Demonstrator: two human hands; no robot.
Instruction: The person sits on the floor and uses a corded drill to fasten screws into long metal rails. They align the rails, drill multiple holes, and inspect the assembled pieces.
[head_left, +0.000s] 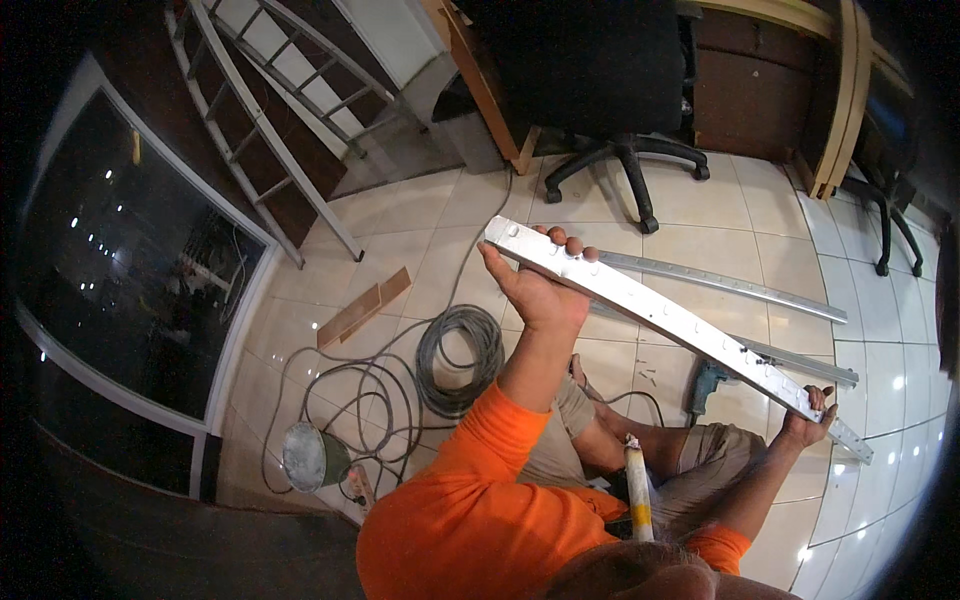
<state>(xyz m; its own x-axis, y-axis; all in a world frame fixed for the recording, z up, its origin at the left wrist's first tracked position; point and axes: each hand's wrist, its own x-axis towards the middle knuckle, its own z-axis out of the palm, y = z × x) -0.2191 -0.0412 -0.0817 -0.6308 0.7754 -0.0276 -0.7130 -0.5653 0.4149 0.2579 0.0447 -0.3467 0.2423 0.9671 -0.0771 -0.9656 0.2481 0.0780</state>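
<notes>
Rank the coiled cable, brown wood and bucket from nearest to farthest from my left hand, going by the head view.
1. Coiled cable: just left of and below the left hand in the picture.
2. Brown wood: farther left.
3. Bucket: farthest, at lower left.

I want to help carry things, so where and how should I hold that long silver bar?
Probably near both ends, coming from the person's side. The silver bar is long and straight, so spread grips should steady it. The left hand and right hand hold it there, the left curled round its far edge.
</notes>
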